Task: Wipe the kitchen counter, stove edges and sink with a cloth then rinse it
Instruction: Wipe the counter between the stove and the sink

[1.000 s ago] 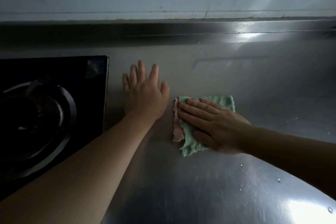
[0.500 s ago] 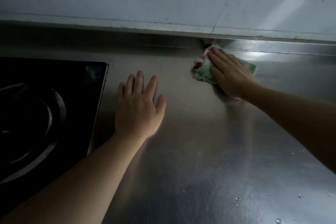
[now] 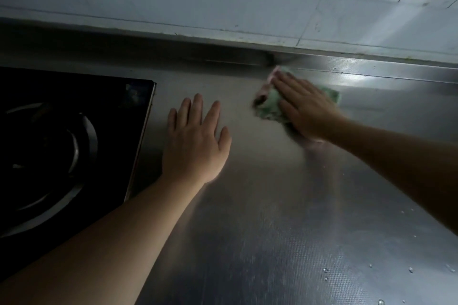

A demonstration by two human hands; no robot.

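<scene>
Pressing the green-and-pink cloth (image 3: 270, 104) flat-fingered under the right hand (image 3: 306, 106) at the steel counter (image 3: 272, 230) back edge, left hand (image 3: 195, 141) spread beside the stove (image 3: 74, 143); bunching, seemingly, could leave that seam unwiped.

The right hand (image 3: 306, 109) slid the cloth (image 3: 271, 104) from mid-counter to the back edge.

Dim kitchen, glare on steel counter (image 3: 359, 80) at right, stove (image 3: 62, 143) in shadow, motion-blurred cloth (image 3: 271, 106)
</scene>
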